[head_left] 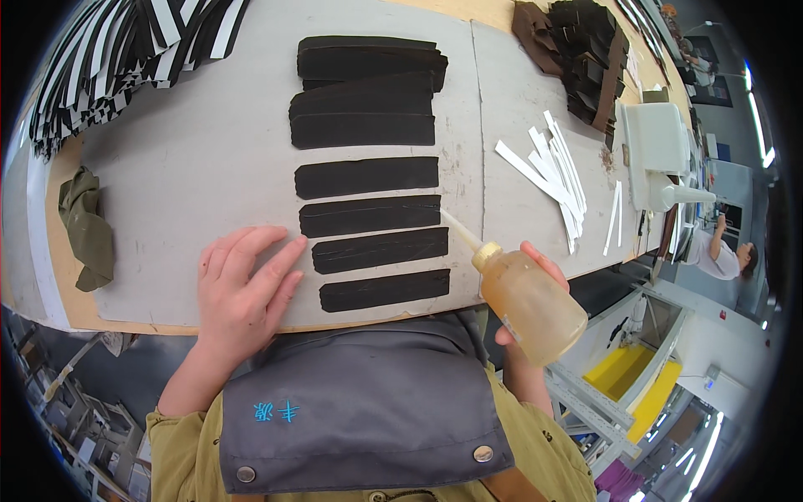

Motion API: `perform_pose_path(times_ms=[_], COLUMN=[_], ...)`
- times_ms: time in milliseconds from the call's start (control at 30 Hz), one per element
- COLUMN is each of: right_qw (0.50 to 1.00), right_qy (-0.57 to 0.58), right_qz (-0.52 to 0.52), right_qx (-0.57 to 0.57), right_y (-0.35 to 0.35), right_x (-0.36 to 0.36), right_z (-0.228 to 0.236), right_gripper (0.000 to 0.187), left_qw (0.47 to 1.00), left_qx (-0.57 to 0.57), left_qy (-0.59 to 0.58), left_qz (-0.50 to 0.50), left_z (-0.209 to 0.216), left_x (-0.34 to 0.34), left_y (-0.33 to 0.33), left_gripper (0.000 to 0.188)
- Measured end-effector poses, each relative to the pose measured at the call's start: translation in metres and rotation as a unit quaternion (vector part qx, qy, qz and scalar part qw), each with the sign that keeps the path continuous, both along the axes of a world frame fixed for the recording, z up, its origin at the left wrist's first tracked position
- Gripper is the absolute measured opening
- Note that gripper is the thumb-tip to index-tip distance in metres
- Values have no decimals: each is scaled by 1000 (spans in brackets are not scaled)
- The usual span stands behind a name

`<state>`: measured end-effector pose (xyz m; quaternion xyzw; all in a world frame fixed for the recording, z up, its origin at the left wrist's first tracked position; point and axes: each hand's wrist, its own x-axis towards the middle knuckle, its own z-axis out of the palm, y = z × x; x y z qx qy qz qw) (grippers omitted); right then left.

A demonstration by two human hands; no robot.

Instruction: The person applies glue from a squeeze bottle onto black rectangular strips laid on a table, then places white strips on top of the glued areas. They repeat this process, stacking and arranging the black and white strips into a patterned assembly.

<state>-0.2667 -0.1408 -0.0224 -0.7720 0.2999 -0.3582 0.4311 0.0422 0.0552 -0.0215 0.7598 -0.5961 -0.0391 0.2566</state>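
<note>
A squeeze bottle (531, 301) of amber liquid is gripped in my right hand (548, 272). It tilts up to the left, its thin nozzle tip by the right end of a black strip (368, 216). Several such flat black strips lie in a column; a lower strip (381, 249) and the nearest strip (385, 290) sit closer to me. Behind them more black pieces (364, 109) overlap in a pile. My left hand (251, 280) rests on the grey board (184, 184) with fingers apart, its fingertips close to the strips' left ends, holding nothing.
White strips (552, 176) lie loose on the right. Dark brown scraps (585, 63) are heaped at the far right, near a white container (657, 138). A bundle of black and white strips (134, 58) fills the far left. An olive cloth (86, 230) lies at the left edge. A person (723, 251) is in the background.
</note>
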Motion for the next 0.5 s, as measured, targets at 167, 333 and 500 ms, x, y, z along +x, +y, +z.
perform_pose_path(times_ms=[167, 333, 500], right_qw=[1000, 993, 972], right_qy=[-8, -41, -63], right_qz=[20, 88, 177], right_qx=[9, 61, 138], right_y=[1, 8, 12], right_x=[7, 32, 61], right_z=[-6, -6, 0], right_gripper=[120, 116, 108], left_qw=[1000, 1000, 1000], left_qx=[-6, -11, -16], left_qy=[-3, 7, 11], left_qz=[2, -2, -2], left_z=[2, 2, 0], left_x=[1, 2, 3], left_y=[-1, -1, 0], left_gripper=[37, 35, 36])
